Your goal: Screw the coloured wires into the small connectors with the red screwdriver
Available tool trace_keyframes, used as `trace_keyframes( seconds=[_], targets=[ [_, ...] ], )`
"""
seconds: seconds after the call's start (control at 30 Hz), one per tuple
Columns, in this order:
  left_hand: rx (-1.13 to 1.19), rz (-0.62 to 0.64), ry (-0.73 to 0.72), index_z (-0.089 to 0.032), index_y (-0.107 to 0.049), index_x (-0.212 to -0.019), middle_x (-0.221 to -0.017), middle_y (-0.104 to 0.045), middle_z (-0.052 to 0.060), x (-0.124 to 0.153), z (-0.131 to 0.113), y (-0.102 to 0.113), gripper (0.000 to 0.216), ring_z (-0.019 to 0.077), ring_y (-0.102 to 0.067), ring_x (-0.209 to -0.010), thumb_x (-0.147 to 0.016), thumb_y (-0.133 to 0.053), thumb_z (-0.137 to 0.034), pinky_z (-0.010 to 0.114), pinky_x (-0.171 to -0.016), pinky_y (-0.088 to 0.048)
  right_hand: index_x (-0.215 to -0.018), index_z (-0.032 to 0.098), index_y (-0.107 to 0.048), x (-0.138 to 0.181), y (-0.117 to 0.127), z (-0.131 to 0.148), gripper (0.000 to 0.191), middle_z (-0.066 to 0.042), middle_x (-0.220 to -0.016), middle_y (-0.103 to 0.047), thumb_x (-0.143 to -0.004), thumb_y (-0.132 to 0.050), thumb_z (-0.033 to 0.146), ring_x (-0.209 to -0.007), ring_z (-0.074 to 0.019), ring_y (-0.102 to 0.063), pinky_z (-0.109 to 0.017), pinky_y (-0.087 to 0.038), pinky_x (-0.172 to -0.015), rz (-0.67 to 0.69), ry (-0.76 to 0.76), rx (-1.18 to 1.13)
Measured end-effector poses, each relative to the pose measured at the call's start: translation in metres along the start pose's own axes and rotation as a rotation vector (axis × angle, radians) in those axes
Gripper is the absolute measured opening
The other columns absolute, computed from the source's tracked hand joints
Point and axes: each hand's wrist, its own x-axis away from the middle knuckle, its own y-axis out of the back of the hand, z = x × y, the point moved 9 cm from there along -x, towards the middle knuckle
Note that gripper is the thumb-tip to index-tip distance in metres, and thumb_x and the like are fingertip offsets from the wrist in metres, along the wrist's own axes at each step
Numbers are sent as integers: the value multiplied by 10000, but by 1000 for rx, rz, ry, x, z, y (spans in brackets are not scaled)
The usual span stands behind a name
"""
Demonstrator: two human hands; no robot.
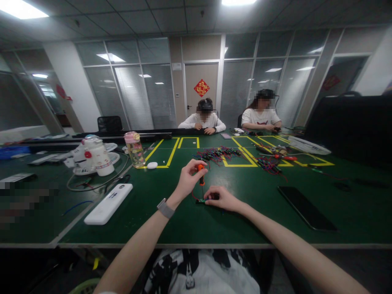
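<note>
My left hand (pixel 189 179), with a watch on its wrist, is closed around the handle of an orange and black screwdriver (pixel 201 176). The screwdriver stands upright, its tip down at a small green circuit board (pixel 200 201) on the table. From the right, my right hand (pixel 221 198) pinches the board's right end between its fingertips, resting low over the tabletop. A thin red wire curves up from the board's left side. Whether the tip sits in a screw is too small to tell.
Beyond my hands lies a pile of wired circuit boards (pixel 219 154), with a second wire bundle (pixel 269 164) to its right. A black phone (pixel 306 207) lies right, a white power bank (pixel 108 203) left. A bottle (pixel 134 150) stands farther back. Two people sit across the table.
</note>
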Motion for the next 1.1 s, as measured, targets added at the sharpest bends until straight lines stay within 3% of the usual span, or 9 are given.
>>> trace_keyframes(
  seconds=[0.2, 0.33, 0.47, 0.67, 0.73, 0.83, 0.9, 1.1],
  targets=[
    [52, 64, 4, -179, -664, -1025, -1011, -674, 72, 2, -6, -6, 274, 178, -616, -979, -930, -452, -325, 311, -914, -463, -855, 161, -710, 0, 0, -1, 197, -10, -736, -582, -758, -688, 331, -652, -125, -523, -238, -427, -608, 6, 3, 12],
    [101, 42, 46, -164, -668, -1004, -901, -696, 68, 0, -4, -3, 227, 172, -645, -873, -878, -553, -313, 302, -843, -497, -850, 155, -711, 1, 1, 3, 179, -9, -731, -585, -754, -693, 305, -649, -123, -521, -237, -416, -611, -1, 10, 29],
    [40, -25, 9, -163, -683, -864, -835, -644, 35, -2, -3, 5, 146, 135, -609, -767, -806, -646, -292, 245, -712, -489, -843, 152, -711, 1, 1, 7, 165, -9, -727, -587, -758, -688, 292, -652, -122, -522, -238, -418, -621, 3, 12, 45],
    [10, -16, -22, -175, -678, -818, -800, -580, 10, -4, -5, 6, 112, 117, -561, -731, -783, -669, -281, 235, -686, -473, -894, 158, -711, 7, 9, 14, 197, -44, -811, -621, -807, -640, 320, -705, -149, -574, -256, -449, -656, 49, 40, 158],
    [3, -16, -21, -176, -680, -825, -799, -572, 10, -3, -6, 6, 119, 119, -557, -733, -785, -670, -288, 238, -683, -470, -931, 180, -707, 13, 19, 18, 198, -62, -883, -643, -833, -607, 320, -785, -177, -597, -288, -457, -725, 56, 58, 290],
    [-2, -17, -21, -176, -681, -835, -802, -562, 10, -3, -5, 5, 121, 119, -554, -737, -794, -665, -289, 238, -684, -465, -968, 198, -700, 30, 46, 19, 227, -82, -954, -671, -886, -505, 279, -886, -214, -610, -374, -427, -871, -47, 26, 477],
    [-9, -20, -25, -178, -682, -846, -810, -561, 13, -2, -4, 5, 123, 121, -555, -746, -800, -660, -290, 240, -690, -465, -991, 201, -692, 47, 64, 14, 266, -94, -988, -681, -903, -448, 259, -913, -227, -613, -385, -440, -858, -125, -5, 535],
    [-33, -29, -45, -174, -689, -854, -811, -563, 19, -3, -6, 4, 123, 127, -556, -764, -803, -657, -282, 244, -704, -462, -1021, 231, -688, 136, 117, -26, 324, -94, -1061, -684, -909, -397, 320, -995, -239, -620, -412, -466, -887, -411, -70, 827]
  ],
)
